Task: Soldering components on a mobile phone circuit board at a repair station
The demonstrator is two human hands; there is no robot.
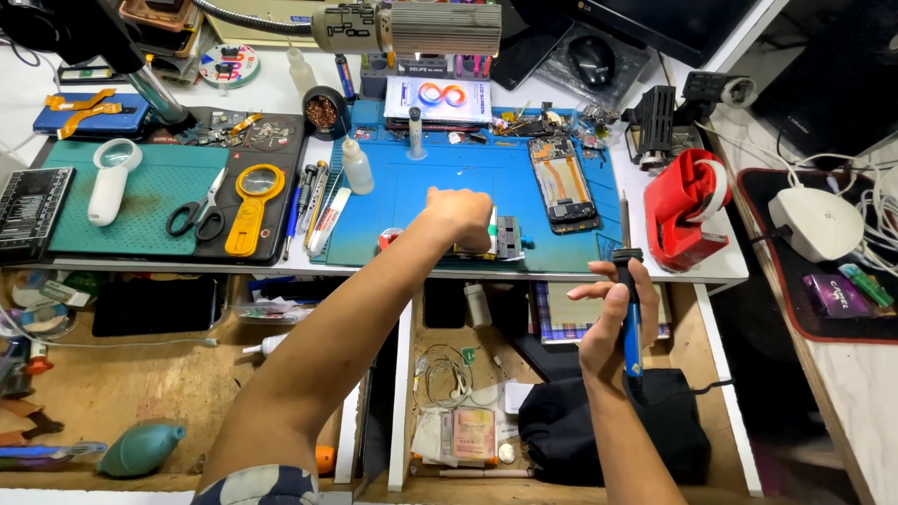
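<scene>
Bench [281,93], white, cluttered, with open drawers below its front edge.

Blue work mat [449,201], large, central on the bench; a green cutting mat [150,201] lies to its left.

Red tape dispenser [687,206], at the mat's right edge, just beyond the soldering iron's tip.

Opened smartphone [561,182], back removed, long axis running away from the person, on the right part of the blue mat, well apart from both hands.

Small clamp fixture with a board [500,238], at the near edge of the blue mat. Left hand [460,217] rests on it, fingers curled down over its left end, pressing or steadying it; what the fingertips pinch cannot be told, as the back of the hand hides them. This hand is the nearer one; it is touching.

Soldering iron [630,299], blue handle, long axis nearly upright in the picture, tip pointing away from the person. Right hand [608,323] holds it pen-fashion, thumb and fingers closed about the handle, in front of the bench edge over the open drawer. The fixture lies to the left and slightly forward of the tip, near but apart.

Small squeeze bottle [356,166], clear, upright, left of the left hand.
</scene>
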